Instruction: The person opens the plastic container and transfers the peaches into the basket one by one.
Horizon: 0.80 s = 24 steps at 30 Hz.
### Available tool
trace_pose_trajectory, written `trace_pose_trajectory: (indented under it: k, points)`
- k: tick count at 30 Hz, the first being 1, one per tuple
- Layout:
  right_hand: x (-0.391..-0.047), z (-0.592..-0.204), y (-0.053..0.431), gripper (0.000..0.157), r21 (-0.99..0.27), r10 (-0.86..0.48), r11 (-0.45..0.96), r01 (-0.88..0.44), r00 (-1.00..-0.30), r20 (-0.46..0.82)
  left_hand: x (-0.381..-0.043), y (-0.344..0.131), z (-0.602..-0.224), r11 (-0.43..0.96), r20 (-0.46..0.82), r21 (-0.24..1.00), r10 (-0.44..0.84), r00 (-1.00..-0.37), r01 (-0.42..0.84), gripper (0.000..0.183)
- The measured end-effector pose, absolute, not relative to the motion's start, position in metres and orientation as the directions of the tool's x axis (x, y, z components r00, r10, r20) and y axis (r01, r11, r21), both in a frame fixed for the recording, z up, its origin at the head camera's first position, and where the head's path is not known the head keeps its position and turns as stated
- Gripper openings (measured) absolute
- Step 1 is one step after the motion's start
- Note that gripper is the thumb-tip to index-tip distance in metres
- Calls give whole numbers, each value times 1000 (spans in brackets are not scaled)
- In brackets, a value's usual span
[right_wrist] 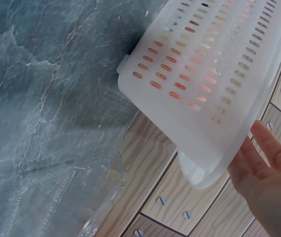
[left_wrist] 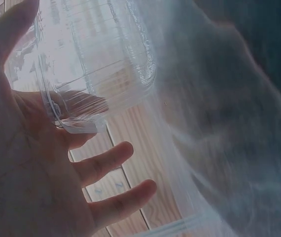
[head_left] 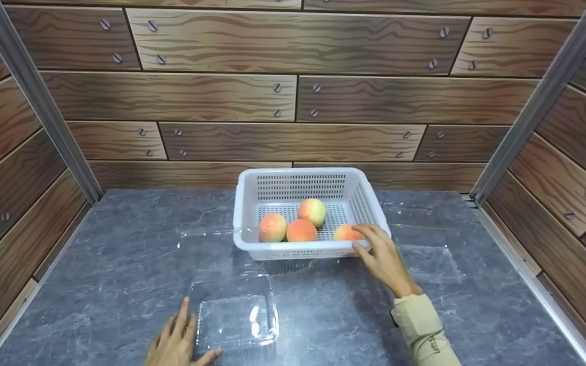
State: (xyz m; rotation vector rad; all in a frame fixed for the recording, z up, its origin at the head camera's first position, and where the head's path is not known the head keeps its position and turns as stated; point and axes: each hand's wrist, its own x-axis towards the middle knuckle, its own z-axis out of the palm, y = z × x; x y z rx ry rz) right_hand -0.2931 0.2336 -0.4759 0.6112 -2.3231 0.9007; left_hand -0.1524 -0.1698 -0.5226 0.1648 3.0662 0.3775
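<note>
A clear plastic box (head_left: pixel 234 297) stands on the grey table near the front. My left hand (head_left: pixel 173 338) lies along its left side, fingers fairly straight and thumb by the near corner. In the left wrist view the box (left_wrist: pixel 96 64) sits between thumb and index finger, the other fingers spread. A white perforated basket (head_left: pixel 293 247) holds several red-and-yellow peaches (head_left: pixel 301 231). My right hand (head_left: pixel 382 256) reaches over its front right rim, fingertips at the rightmost peach (head_left: pixel 346 232), thumb outside. In the right wrist view the fingers bend loosely at the rim.
Another clear plastic piece (head_left: pixel 433 262) lies on the table right of the basket. The basket stands near the back wall (head_left: pixel 293 142), which has a wood-plank print. Plank-printed side walls with grey metal posts (head_left: pixel 44 101) bound the table (head_left: pixel 120 264).
</note>
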Motion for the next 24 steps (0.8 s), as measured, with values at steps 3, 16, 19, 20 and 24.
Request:
trace_pose_trajectory:
  k: [3,16,19,20,24]
  points:
    - [-292,-476,234,32,-458,-202,669,-585,-736,646,-152,-174,-523,966,-19,240,100,-995,92,100]
    - [-291,-481,236,33,-446,-202,667,-597,-721,663,-154,-196,-523,970,-113,242,43,-993,15,106]
    - [-291,-483,237,33,-439,-205,669,-599,-717,666,-153,-203,-523,970,-108,244,34,-994,7,106]
    - [-292,-484,237,33,-438,-206,668,-602,-715,668,-153,-205,-523,969,-102,247,33,-994,7,105]
    - [-292,-484,238,33,-438,-212,662,-609,-712,669,-153,-212,-524,963,-65,270,35,-997,16,104]
